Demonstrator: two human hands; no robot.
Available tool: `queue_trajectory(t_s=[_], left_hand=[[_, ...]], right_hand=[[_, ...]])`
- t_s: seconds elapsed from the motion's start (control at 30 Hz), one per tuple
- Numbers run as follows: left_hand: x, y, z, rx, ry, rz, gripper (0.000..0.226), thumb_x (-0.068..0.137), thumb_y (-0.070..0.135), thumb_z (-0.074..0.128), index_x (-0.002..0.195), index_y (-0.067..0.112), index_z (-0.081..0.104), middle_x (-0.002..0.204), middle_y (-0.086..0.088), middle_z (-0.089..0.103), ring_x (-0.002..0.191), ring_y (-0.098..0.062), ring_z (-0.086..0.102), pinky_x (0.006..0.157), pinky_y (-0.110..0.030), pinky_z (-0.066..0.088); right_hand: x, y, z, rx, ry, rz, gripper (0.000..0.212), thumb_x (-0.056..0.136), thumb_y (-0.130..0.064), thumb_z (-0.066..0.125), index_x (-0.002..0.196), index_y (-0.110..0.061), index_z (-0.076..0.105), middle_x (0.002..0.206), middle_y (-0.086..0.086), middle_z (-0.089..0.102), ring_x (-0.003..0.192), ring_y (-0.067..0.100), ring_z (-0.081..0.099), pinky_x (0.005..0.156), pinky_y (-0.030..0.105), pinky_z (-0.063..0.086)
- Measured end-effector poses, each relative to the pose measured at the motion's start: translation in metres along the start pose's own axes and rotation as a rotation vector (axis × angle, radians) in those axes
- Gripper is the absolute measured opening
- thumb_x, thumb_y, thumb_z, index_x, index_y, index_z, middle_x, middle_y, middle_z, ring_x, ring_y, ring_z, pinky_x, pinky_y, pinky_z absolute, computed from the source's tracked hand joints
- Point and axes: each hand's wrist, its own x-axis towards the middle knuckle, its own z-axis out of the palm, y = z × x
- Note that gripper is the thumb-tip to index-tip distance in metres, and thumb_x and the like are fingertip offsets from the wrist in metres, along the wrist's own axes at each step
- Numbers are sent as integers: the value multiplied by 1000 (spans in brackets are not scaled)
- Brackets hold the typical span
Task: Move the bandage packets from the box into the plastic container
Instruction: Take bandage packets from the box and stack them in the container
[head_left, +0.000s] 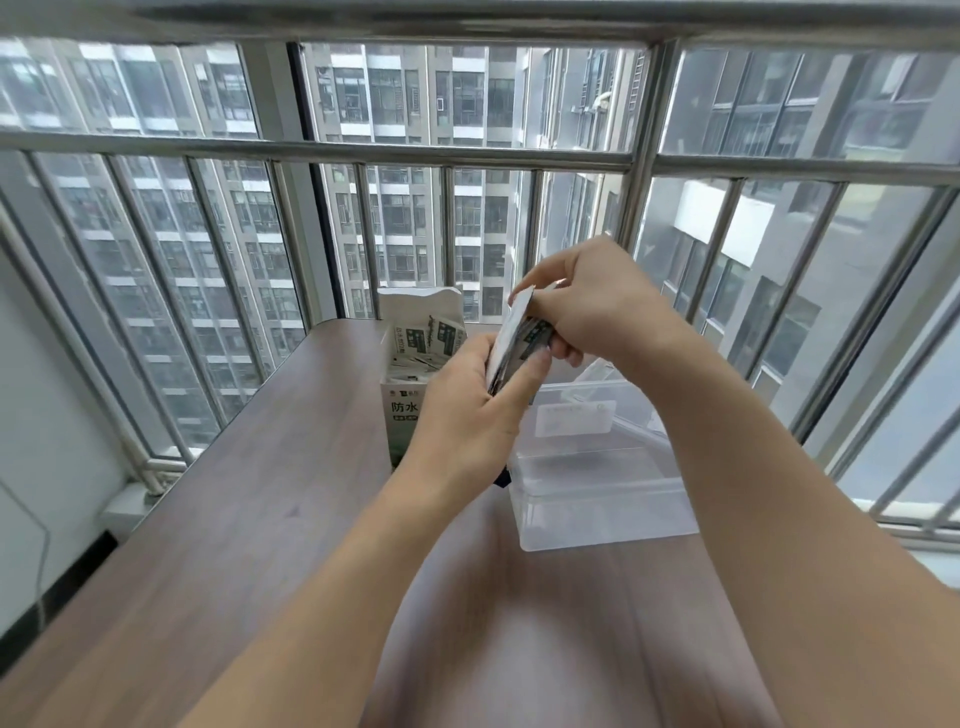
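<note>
Basically, my left hand (467, 410) and right hand (587, 301) both pinched a thin stack of bandage packets (519, 340); light, slippery, floppy, best gripped by edges.

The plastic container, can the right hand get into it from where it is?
Probably yes: the plastic container is open on top, and the right hand, holding bandage packets, is just above it.

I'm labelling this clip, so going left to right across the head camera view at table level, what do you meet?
Bandage box → left hand → stack of bandage packets, gripped by both hands → right hand. The plastic container lies below the hands, so its place in the order is unclear.
</note>
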Motion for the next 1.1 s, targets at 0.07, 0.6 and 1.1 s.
queue_trajectory(t_s=[0.07,0.6,1.1], left_hand=[[0,-2,-2,90,13,38,19,95,41,66,103,24,62,78,-3,61,66,-14,51,59,-23,42],[1,9,-6,-342,-104,-220,21,98,31,65,110,14,65,81,0,63,54,-12,55,41,-22,39],[-1,12,-15,-551,-256,-270,44,106,39,41,130,8,60,103,-12,69,68,-22,64,45,-25,49]], right_hand=[[0,0,2,53,-30,45,15,98,-8,60,99,-5,75,70,18,70,35,9,51,37,21,43],[-4,8,4,322,-479,-99,44,81,-24,83,122,-17,68,77,11,61,50,13,49,43,23,37],[1,25,-11,472,-607,-49,40,93,-8,69,131,-17,64,99,17,65,70,22,58,50,21,50]])
